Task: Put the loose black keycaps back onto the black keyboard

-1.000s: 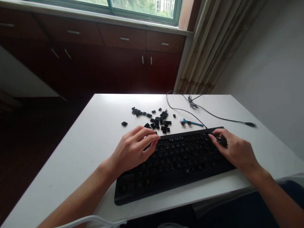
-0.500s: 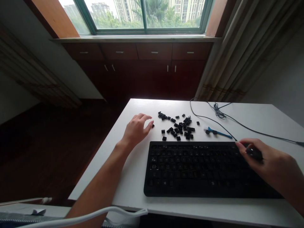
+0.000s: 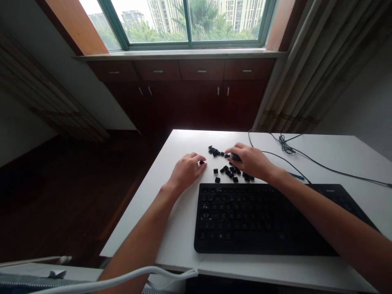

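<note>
A small black keycap sits between the thumb and fingertips of my left hand, low over the white table. Across the keyboard reaches my right arm, and my right hand is closed around a small, dark, rounded object whose kind I cannot make out. That hand hovers at the pile of loose keycaps and hides part of it. The black keyboard lies along the table's near side, with bare spots among its keys; my right forearm covers some of its right half.
A black cable runs from the keyboard to the right, with a bundled coil at the back. The blue handle of a brush shows beside my right forearm. A white cord crosses the near left edge.
My right hand has swung left from the keyboard's right end to the keycaps, carrying the dark object. My left hand left the keyboard for the lone keycap and closed on it. The view turned left.
</note>
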{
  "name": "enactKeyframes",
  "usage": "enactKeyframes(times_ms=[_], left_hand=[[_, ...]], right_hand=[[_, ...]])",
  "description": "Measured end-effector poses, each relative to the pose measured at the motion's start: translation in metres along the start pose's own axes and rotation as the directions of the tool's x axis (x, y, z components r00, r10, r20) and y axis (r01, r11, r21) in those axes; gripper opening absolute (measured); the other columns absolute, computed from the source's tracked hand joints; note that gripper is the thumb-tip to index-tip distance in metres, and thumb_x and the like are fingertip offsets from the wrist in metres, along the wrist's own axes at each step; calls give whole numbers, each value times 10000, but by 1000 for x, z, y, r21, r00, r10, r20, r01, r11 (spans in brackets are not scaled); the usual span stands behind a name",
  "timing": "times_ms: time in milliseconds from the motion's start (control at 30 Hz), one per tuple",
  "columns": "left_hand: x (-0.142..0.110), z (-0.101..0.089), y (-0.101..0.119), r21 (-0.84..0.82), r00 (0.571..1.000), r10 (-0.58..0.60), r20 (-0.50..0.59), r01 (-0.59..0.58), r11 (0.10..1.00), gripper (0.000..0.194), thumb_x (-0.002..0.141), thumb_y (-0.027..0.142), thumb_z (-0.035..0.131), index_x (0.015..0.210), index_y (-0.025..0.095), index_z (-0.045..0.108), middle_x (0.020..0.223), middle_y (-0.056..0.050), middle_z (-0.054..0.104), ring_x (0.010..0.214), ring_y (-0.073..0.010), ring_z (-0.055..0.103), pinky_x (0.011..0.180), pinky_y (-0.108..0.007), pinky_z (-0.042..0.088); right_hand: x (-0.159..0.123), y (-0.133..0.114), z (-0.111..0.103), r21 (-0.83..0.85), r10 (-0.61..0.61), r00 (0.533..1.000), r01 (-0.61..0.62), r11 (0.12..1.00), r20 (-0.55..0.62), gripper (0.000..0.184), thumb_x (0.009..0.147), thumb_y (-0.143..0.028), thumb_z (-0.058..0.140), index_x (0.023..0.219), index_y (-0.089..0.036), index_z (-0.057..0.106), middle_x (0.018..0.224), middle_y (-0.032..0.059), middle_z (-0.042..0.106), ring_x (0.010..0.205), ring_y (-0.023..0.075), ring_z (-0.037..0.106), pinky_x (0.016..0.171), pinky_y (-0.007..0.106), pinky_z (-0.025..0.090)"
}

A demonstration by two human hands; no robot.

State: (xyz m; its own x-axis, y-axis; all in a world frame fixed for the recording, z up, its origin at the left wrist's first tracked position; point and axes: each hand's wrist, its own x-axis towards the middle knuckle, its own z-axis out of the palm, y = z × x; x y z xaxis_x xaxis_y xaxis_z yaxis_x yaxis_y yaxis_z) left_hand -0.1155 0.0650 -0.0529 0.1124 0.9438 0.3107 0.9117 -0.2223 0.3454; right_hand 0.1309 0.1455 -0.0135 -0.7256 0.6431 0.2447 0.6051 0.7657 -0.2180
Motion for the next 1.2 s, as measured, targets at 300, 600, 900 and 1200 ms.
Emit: enactKeyframes(times_ms=[300,600,900,1200], left_hand=[[1,2,2,-19,1000,27,-15,-27,999,200,964,291,557,1082,204,693,1080,-71,693,853,-205,657,757,-352,512],[4,10,2,-18,999,44,-20,-44,999,164,942,297,602,1042,215,703,1010,-46,699,830,-192,634,740,-336,489],[3,12,3,-29,998,51,-31,-51,998,174,945,326,600,1016,210,708,972,-42,693,800,-176,626,729,-321,485],[3,10,7,-72,997,50,-53,-53,996,233,937,391,615,1036,201,707,1043,-61,699,897,-205,651,789,-357,531]], right_hand=[[55,-4,30,-10,-114,991,115,993,73,327,968,-403,565,1223,-235,683,1167,89,644,852,219,650,651,308,412],[53,-3,38,15,-116,992,115,993,50,188,940,-335,609,980,-192,724,1085,94,659,805,201,616,652,304,379],[36,-4,27,188,-77,994,89,978,-72,258,940,-303,591,1113,-170,727,1136,120,676,927,224,647,803,337,490],[2,-29,-5,504,103,990,-41,863,-96,345,881,-509,665,922,-176,745,769,31,718,662,161,618,603,282,461]])
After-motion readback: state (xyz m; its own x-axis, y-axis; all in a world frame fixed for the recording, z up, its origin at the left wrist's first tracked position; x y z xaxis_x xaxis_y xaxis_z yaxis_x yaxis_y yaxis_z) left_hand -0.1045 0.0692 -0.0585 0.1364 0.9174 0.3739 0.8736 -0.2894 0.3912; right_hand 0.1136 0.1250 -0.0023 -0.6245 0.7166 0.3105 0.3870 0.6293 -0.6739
